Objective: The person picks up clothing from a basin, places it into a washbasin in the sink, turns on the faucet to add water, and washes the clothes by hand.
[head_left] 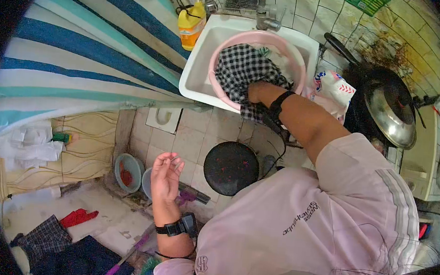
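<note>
A black-and-white checked cloth (239, 68) lies bunched in a pink basin (302, 66), partly hanging over its near rim. The basin sits in the white sink (193, 85). My right hand (257, 92) reaches into the basin and touches the cloth; its fingers are hidden by the fabric. A black band circles that wrist. My left hand (166, 172) is raised over the floor, away from the sink. Its fingers are slightly bent and apart, with nothing between them. A black strapped device (178, 225) is on the left wrist.
A yellow pump bottle (190, 25) stands left of the sink, under the faucet (262, 10) side. To the right are a white packet (334, 90) and a lidded wok (389, 113). Below are a round black stool (231, 168), a bucket (128, 173) and dark clothes (81, 259). A striped curtain (97, 48) hangs left.
</note>
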### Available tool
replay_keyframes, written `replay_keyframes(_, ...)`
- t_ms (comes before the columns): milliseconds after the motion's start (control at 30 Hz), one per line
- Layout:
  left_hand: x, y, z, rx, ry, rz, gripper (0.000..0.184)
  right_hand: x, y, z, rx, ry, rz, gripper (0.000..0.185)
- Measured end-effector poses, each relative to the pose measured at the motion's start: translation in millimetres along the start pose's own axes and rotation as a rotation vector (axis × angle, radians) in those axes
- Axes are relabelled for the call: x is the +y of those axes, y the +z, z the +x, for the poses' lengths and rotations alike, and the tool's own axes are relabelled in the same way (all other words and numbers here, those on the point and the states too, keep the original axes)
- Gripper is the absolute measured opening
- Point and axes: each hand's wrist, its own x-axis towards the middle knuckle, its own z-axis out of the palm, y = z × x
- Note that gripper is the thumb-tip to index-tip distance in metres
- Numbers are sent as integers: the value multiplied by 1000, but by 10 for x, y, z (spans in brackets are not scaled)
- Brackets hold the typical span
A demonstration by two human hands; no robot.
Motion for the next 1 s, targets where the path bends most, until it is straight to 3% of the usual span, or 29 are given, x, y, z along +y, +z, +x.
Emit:
replay_keyframes(100,20,-106,2,-13,-3,1,15,14,35,1,-19,125,32,20)
replay_keyframes(167,44,-189,-12,-33,-13,3,15,-2,140,-89,111,-36,16,20)
replay_keyframes(300,134,-449,-7,-62,-43,20,15,-68,122,-190,192,-26,112,23)
replay_keyframes(367,159,-529,35,-52,-66,38,15,-106,-63,-430,149,-228,-197,27)
replay_keyframes(400,160,-552,63,-28,-76,54,15,-65,-52,-498,253,-42,25,30)
replay_keyframes(433,143,-547,98,-35,-81,56,15,-11,-75,-507,255,-34,29,30)
replay_keyframes(500,169,-489,203,-53,-89,74,15,86,-218,-549,637,70,216,48)
replay_keyframes(533,181,-446,264,-59,-93,80,15,78,-283,-621,639,77,221,48)
replay_keyframes(600,194,-327,369,-73,-84,98,15,65,-347,-723,860,204,79,53)
replay_keyframes(633,215,-250,406,-70,-89,102,15,121,-258,-580,856,204,84,53)
replay_keyframes(700,259,-11,521,-75,-64,117,14,292,-100,-153,804,8,10,62)
replay_keyframes(767,294,232,629,-52,-55,124,14,106,-270,-307,396,-131,-67,60)
replay_keyframes(833,341,461,725,-24,-50,142,14,34,-51,16,226,-199,-266,49)
replay_keyframes(1000,405,947,775,47,-53,184,13,112,-75,327,84,-201,-162,33)
